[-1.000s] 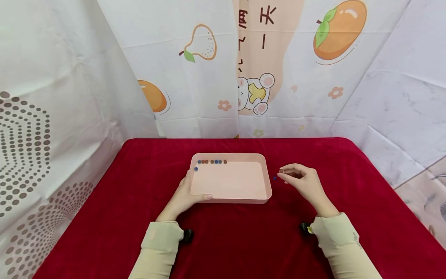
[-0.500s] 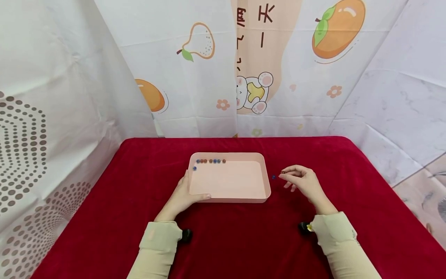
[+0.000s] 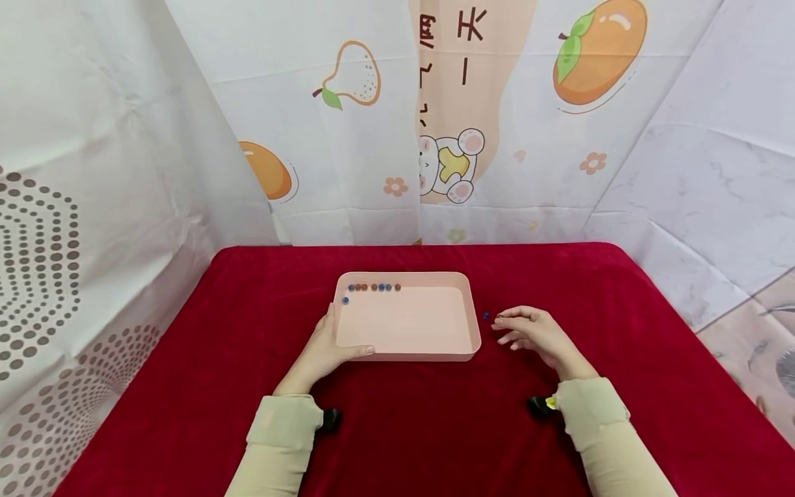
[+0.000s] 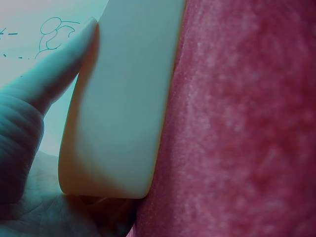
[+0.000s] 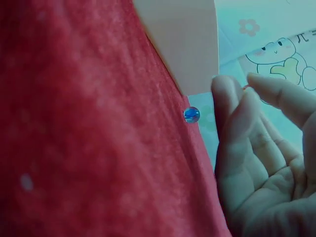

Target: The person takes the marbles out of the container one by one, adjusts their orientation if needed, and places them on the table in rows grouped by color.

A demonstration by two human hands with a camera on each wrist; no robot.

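Having lowered R hand (image 3: 535,336) slightly vs. prev. frame, hold reddish marble (image 5: 245,87) (mostly hidden) lightly betw. near-closed thumb & fingertips, steady tray (image 3: 404,324) on cloth (image 3: 410,421) by gripping near-left corner w/ spread L hand (image 3: 323,351), & avoid nudging blue marble (image 5: 191,115) just right of tray.

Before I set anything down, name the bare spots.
Free: the middle of the tray, in front of the marble row; the red cloth between sleeves. Crowded: the tray's far-left corner, and outside its right wall, by a blue marble and the right hand.
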